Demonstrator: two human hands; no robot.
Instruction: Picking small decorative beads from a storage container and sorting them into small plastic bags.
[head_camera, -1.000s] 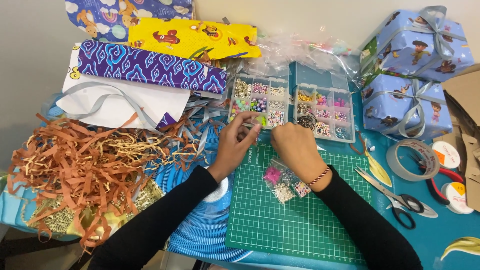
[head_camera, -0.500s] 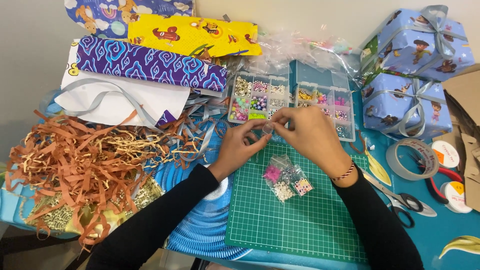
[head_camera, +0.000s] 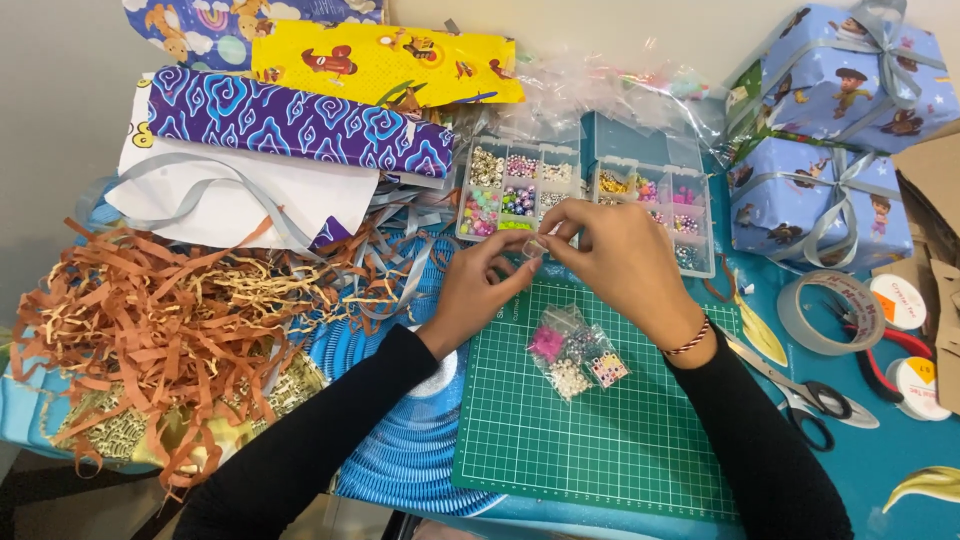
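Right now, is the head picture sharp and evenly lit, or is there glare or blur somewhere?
Head view: light is soft and even, shadows faint; the green cutting mat looks sharp; the clear plastic wrap at the top shows mild glare; the fingers pinching something small are slightly soft, so it is hard to identify.

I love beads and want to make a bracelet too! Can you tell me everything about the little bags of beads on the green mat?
The little bags of beads are small clear plastic packets lying flat in a loose cluster on the green cutting mat, just below the hands. One holds bright pink beads, another pale cream ones, another white cube beads with coloured marks, and one looks darker. They touch each other and the mat; neither hand touches them.
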